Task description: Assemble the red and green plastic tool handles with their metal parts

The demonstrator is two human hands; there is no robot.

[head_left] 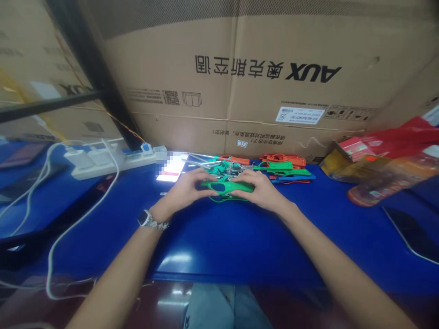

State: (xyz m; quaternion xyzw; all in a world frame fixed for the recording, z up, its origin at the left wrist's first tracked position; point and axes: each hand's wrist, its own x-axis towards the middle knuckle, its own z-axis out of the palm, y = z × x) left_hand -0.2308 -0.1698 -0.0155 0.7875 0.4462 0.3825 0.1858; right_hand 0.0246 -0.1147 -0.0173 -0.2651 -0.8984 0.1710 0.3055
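My left hand (pixel 187 191) and my right hand (pixel 263 189) meet over a green plastic lighter handle (pixel 236 186) with an oval opening. My left thumb and fingers pinch its left end, and my right fingers close round its right end. Just under it, a second green outline shows, but whether that is a separate half I cannot tell. Directly behind my hands lies a heap of thin metal rods and small teal parts (pixel 219 169). To the right of the heap, several orange handles (pixel 283 160) and green handles (pixel 297 172) are stacked.
A lit phone (pixel 173 167) lies left of the heap, beside a white power strip (pixel 113 162) with cables. At the right are a drink bottle (pixel 380 187), a red bag (pixel 401 141) and a dark phone (pixel 411 228). A large cardboard box (pixel 240 100) stands behind the blue tabletop (pixel 240 242).
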